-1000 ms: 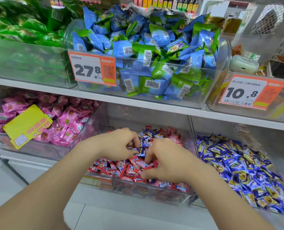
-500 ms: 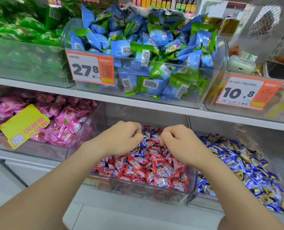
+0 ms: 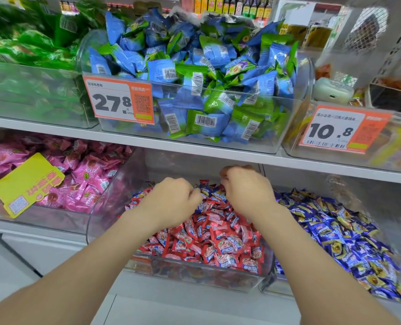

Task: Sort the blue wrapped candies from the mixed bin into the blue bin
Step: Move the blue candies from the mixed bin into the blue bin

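Both hands sit knuckles-up at the 12 o'clock end of the mixed bin. The left hand and right hand have their fingers curled under, so I cannot tell whether either holds anything. A few blue candies lie between them among the red candies. The blue bin stands at 3 o'clock. The candies look light, crinkly and slippery, so pinch a twisted wrapper end. Price tags above read "27.8" and "10.8".
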Tool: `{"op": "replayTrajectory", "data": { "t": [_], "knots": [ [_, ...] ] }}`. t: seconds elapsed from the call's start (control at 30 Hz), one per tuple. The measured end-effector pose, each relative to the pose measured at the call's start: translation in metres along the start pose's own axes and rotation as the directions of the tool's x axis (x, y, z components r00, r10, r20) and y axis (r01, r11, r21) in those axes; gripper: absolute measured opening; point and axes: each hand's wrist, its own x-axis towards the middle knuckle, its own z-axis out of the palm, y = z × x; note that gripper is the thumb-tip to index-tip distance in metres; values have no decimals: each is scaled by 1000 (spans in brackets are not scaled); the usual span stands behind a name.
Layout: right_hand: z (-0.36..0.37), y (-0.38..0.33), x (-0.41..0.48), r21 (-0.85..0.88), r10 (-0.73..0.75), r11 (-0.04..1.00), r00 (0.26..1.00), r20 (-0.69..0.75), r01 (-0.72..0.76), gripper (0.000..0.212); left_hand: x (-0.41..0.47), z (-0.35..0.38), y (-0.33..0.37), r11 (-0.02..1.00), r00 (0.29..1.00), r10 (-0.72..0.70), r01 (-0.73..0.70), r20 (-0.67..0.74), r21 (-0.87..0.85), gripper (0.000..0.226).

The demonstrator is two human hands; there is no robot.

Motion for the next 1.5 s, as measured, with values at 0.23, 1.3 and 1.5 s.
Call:
{"op": "replayTrajectory", "data": {
  "t": [0.23,1.3,1.5],
  "knots": [
    [17,-2,15,-57,-42,996,950,309,63,25,15,-1,-8,985,998,50,-55,-36,-162,17],
    [37,-14,68,154,140,961,885,445,-230,61,78,2,-50,997,947,-64,76,313,-25,41],
    [5,-12,48,424,126,843,888,443,-331,43,82,4,-54,999,935,-34,25,352,30,31]
  ]
}}
